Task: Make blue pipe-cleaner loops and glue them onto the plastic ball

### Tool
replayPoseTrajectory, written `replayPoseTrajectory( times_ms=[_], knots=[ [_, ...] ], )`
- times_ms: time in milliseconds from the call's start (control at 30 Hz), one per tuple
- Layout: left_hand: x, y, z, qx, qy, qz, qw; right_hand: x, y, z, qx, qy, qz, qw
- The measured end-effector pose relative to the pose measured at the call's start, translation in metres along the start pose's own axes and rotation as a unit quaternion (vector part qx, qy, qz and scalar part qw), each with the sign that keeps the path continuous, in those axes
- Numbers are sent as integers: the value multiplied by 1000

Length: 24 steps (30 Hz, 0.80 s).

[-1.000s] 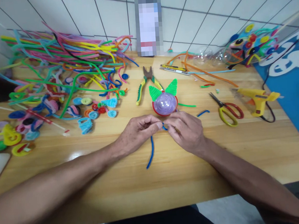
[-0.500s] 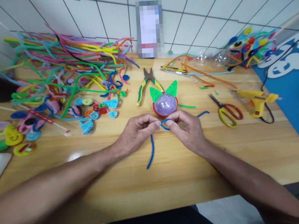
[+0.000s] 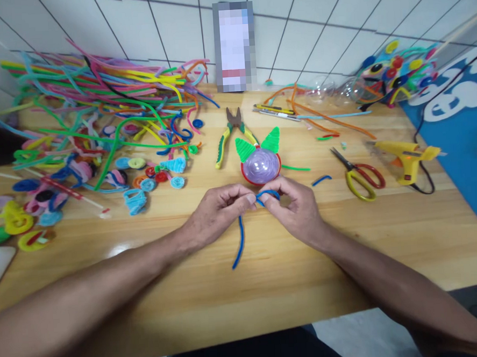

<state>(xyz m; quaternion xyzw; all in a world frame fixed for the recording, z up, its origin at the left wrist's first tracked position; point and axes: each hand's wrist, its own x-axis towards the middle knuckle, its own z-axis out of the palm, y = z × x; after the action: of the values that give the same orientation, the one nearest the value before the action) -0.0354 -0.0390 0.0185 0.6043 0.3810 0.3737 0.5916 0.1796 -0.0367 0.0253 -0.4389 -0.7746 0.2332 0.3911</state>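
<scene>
A blue pipe cleaner (image 3: 241,242) is pinched between my two hands at the middle of the table. Its long end hangs down toward me from under my left hand (image 3: 228,210), whose thumb and forefinger are closed on it. My right hand (image 3: 297,207) pinches the curled, looped part of the same pipe cleaner. Just beyond my fingertips sits a clear ball with a purple coil (image 3: 261,166) inside, a red rim around it and two green leaf-shaped pieces (image 3: 270,140) on top. A short blue piece (image 3: 322,180) lies to the right of my right hand.
Pliers (image 3: 234,130) lie behind the ball. Scissors (image 3: 357,176) and a yellow glue gun (image 3: 409,160) are at the right. Many loose pipe cleaners (image 3: 112,89) and coiled pieces (image 3: 135,201) cover the left side. A phone (image 3: 234,49) leans on the tiled wall.
The blue loop between my fingers has become rounder and more closed as my right hand bent it. The view has shifted slightly; other things lie as before.
</scene>
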Motion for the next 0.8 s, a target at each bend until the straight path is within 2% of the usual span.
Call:
replayPoseTrajectory(
  times_ms=[300,800],
  knots=[
    [0,3,2,31,3,7,999,-1,4,0,-114,40,-159,980],
    [0,1,1,58,-9,33,998,-3,3,-1,-135,41,-175,974]
  ],
)
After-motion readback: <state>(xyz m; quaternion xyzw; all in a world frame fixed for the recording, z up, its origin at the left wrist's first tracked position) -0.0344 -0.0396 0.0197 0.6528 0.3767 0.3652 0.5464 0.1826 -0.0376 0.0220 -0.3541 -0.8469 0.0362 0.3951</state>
